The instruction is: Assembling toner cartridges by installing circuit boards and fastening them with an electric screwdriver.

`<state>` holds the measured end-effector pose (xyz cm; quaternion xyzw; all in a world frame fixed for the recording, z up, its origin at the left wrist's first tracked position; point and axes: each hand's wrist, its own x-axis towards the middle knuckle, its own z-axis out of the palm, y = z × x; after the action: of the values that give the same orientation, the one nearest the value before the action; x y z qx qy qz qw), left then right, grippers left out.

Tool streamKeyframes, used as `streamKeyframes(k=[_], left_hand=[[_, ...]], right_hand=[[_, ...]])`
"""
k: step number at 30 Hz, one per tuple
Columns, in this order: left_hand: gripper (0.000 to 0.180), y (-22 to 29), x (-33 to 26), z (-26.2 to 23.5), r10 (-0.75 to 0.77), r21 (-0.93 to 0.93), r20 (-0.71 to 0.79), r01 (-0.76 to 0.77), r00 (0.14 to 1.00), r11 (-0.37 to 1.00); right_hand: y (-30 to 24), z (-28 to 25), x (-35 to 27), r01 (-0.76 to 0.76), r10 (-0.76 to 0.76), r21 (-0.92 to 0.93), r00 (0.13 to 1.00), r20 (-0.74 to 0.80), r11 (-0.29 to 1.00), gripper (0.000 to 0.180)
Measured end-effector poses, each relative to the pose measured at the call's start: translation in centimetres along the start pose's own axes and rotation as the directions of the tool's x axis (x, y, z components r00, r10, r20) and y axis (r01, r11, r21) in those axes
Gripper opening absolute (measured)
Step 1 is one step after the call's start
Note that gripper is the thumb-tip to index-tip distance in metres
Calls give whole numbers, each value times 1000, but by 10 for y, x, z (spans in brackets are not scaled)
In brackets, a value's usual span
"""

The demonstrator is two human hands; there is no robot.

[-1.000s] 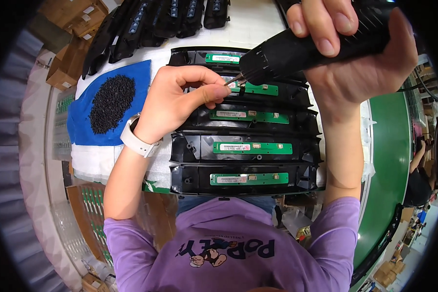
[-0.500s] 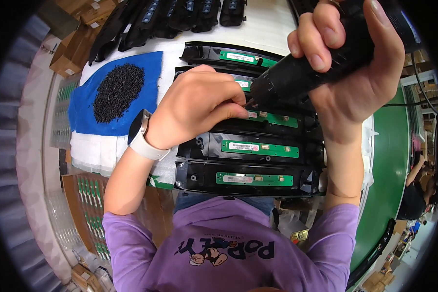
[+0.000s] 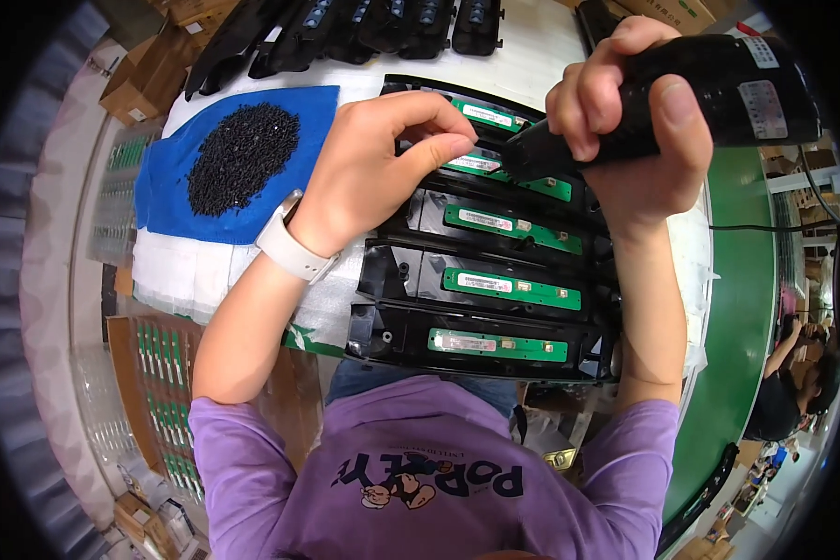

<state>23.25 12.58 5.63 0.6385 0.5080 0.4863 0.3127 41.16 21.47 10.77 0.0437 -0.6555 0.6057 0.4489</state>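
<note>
My right hand [image 3: 635,140] grips a black electric screwdriver [image 3: 747,89], its tip angled down-left over the upper housings. My left hand [image 3: 373,168], with a white watch [image 3: 289,247] on the wrist, has thumb and forefinger pinched together right at the driver's tip; anything between them is hidden. Below lie several black plastic housings in an overlapping stack, each with a long green circuit board [image 3: 511,287]. The nearest housing [image 3: 392,341] is by my body. A pile of small black screws [image 3: 243,154] sits on a blue mat [image 3: 173,201] to the left.
White foam sheet [image 3: 187,275] lies under the mat and housings. More black parts [image 3: 345,23] line the far edge, with cardboard boxes [image 3: 149,75] at far left. Trays of green boards [image 3: 163,392] stand at lower left. A green conveyor [image 3: 737,308] runs at right, another person [image 3: 793,392] beside it.
My left hand has moved up and right, its pinched fingers closing in on the driver's tip. The screwdriver has tilted lower toward the upper housings.
</note>
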Motion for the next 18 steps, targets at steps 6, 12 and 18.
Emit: streamKeyframes(k=[6,12,18], left_hand=[[10,-1,-1,2,7,61,20,-8,1000,998],[10,-6,0,2,-74,48,1,73,997,996],[13,-16,5,5,-71,-136,-79,60,994,989]], right_hand=[[12,-1,-3,-11,12,-49,1000,27,999,37],[14,9,-1,-34,35,-50,999,27,998,26],[20,16,0,-45,50,-113,998,36,993,27]])
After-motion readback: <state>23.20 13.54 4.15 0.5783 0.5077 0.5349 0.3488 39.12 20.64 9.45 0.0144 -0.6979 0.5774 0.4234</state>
